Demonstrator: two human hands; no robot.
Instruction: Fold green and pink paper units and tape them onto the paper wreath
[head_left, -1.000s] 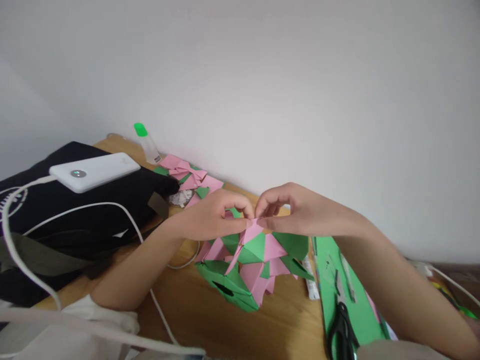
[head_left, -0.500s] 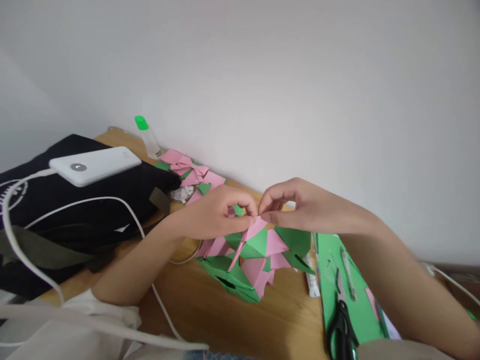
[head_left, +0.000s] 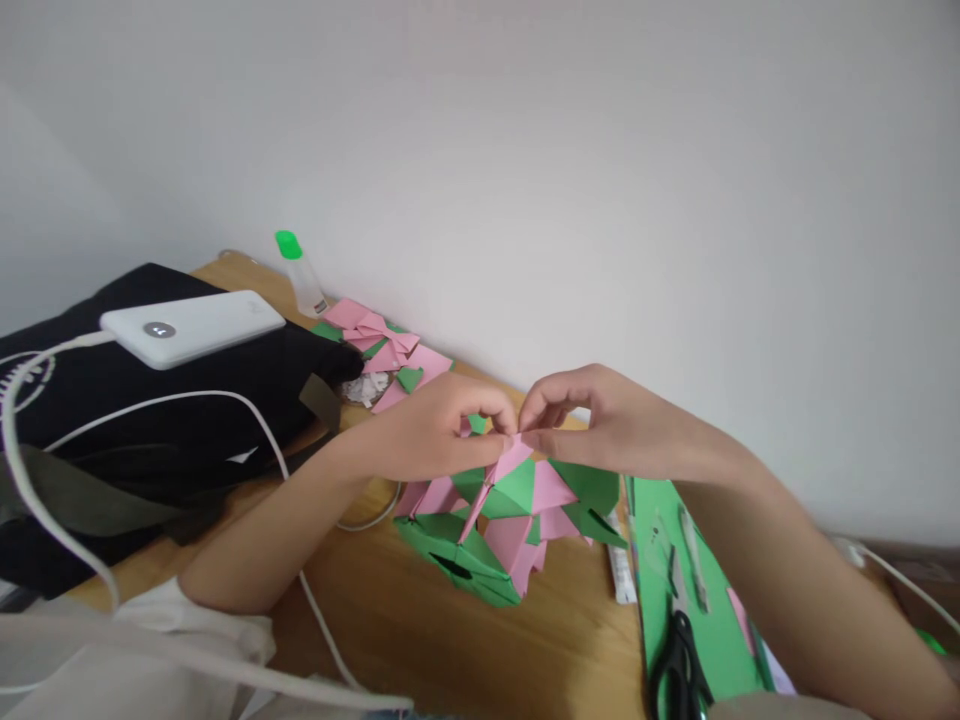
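A pink and green folded-paper model point(head_left: 510, 520) of many triangular units stands on the wooden table point(head_left: 420, 630). My left hand point(head_left: 431, 435) and my right hand point(head_left: 600, 420) meet above it. Both pinch the same pink flap at the model's top, fingertips pressed together. The underside of the flap is hidden by my fingers.
A black bag point(head_left: 150, 420) at left carries a white power bank point(head_left: 191, 325) with white cables. A glue bottle with a green cap point(head_left: 300, 272) and more pink and green paper units point(head_left: 382, 350) lie by the wall. Green paper sheet point(head_left: 675, 590) with black scissors point(head_left: 679, 665) lies right.
Both hands keep pinching the top pink flap; the fingers shifted only slightly. The view drifted a little.
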